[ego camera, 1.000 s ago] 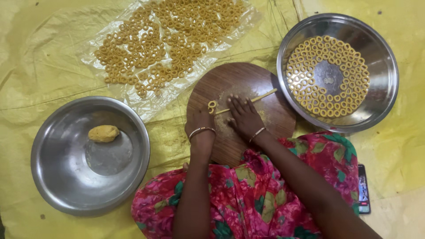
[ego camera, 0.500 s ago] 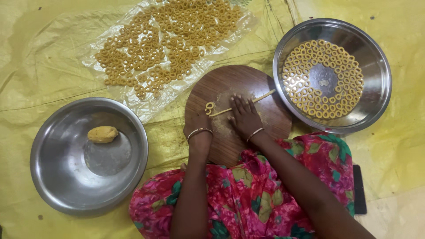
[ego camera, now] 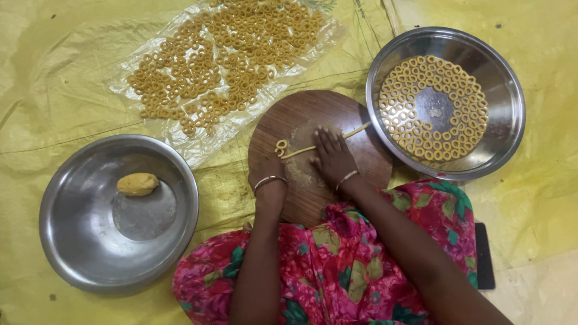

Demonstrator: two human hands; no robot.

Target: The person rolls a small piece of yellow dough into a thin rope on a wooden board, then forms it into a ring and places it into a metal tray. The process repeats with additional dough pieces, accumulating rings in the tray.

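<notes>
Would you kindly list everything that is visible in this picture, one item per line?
Round board: one, brown wood, centre, under both hands.
Dough rope: one, pale yellow, across the board, partly under the right hand.
Dough ring: one, pale yellow, on the board at the rope's left end.
Bowl: one, steel, lower left.
Dough ball: one, yellow, inside the bowl.
Plate: one, steel, upper right, lined with many rings.
Plastic sheet: one, clear, top centre, covered with many rings.
Ground sheet: one, yellow, beneath everything.
Dark flat object: one, black, right of the lap.
Floral garment: one, pink and green, bottom centre.
Left hand: bangled, by the ring.
Right hand: bangled, flat on the rope.
</notes>
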